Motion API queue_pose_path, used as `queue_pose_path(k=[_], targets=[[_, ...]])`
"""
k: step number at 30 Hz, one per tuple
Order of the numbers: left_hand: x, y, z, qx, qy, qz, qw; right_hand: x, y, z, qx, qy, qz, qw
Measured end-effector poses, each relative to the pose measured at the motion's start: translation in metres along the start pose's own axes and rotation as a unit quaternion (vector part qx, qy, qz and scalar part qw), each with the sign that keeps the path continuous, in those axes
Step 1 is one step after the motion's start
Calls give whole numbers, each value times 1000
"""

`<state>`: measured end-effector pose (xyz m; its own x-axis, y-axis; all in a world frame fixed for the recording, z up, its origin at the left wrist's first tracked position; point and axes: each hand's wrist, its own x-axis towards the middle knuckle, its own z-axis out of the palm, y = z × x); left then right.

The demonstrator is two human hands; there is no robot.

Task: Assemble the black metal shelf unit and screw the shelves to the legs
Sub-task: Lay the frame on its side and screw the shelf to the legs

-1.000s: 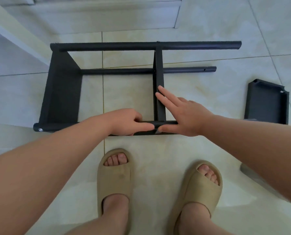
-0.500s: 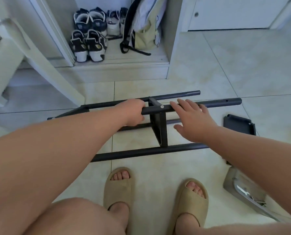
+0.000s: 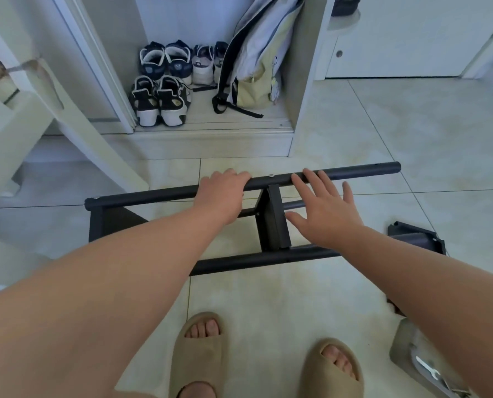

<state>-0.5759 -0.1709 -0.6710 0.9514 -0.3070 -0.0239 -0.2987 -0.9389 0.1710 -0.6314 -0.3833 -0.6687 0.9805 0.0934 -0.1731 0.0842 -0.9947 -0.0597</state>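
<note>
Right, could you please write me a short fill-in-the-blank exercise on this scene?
The left hand grips the top leg, while the right hand is ____.
A loose shelf lies on the floor at the person's ____ side.
The shelf unit is coloured ____.
Missing: open, right, black.
</note>
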Motion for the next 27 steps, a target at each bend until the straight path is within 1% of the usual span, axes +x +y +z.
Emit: queue_pose_path(k=[6,10,16,19,21,23,25,27], targets=[[35,-17,19,-2,31,-29,999,47,-1,5,57,4,10,998],[46,-20,26,-16,35,-50,998,65,0,8,65,-2,21,998],[37,-19,30,-12,-23,-85,996,70,0,10,65,-54,34,996],[23,-15,26,1,-40,-95,995,55,6,7,82,-58,35,994],[12,-8,21,10,-52,-82,995,34,13,5,84,-47,39,995],[3,5,12,16,-57,-48,997,6,26,3,73,-48,40,995],[-5,25,4,11,-53,0,999,-22,44,1,47,-58,38,997],[-15,52,0,10,-54,65,996,-50,65,0,11,-62,39,997]])
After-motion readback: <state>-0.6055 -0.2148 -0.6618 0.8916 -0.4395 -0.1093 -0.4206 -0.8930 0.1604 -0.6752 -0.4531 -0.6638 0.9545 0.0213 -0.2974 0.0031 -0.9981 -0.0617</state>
